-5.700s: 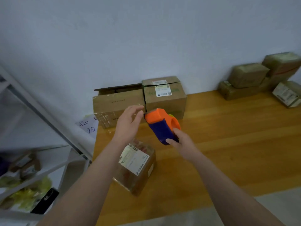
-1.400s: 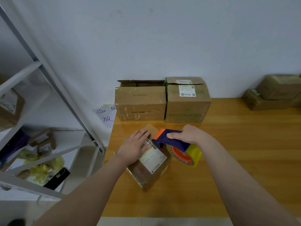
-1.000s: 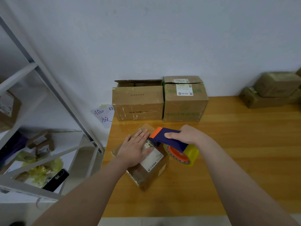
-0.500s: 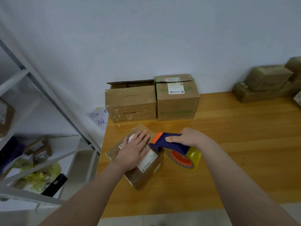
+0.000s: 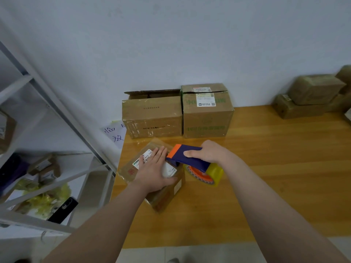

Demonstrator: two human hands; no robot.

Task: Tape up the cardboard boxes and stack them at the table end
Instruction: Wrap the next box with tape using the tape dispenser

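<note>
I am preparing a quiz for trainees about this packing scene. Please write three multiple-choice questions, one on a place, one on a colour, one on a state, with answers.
1. Where is the small box?
A. on a chair
B. in a drawer
C. on the table

2. What colour is the tape dispenser?
A. dark blue and orange
B. green
C. white

3. What does the left hand do?
A. hangs free
B. lies flat on the small box
C. holds scissors

Answers: 1 C, wood lies under it; 2 A, seen under the right hand; 3 B, straight fingers cover the label.
</note>
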